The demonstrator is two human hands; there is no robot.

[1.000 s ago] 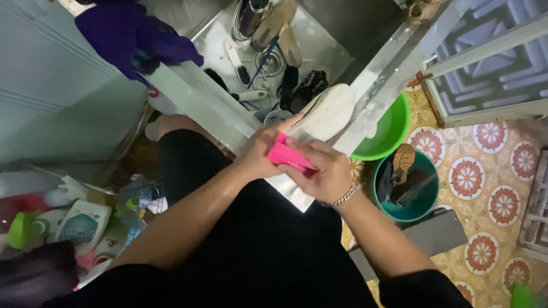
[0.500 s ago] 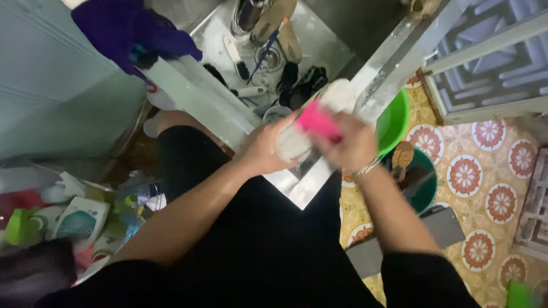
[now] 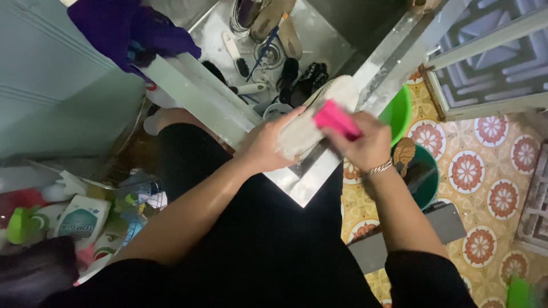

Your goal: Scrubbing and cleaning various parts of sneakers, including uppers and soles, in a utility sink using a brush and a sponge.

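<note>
Two hands work at the near corner of the steel sink [image 3: 319, 165]: the left hand [image 3: 265, 145] clasps a whitish fabric shoe [image 3: 311, 122] by its heel end, the right hand [image 3: 365, 140] is clenched on a pink plastic brush [image 3: 337, 118] pressed to it. Wet, the shoe looks light, soft and slippery, best held round its stiffer sole. Since half a second ago the brush has slid slightly toward the heel.

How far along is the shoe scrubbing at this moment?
Midway, by the look of it. In hand: the left hand holds a whitish shoe over the metal sink's edge, and the right hand presses a pink brush on it. Done: the sole looks pale, though blur hides any dirt. Left: dark footwear lies in the sink, seemingly unwashed.
</note>
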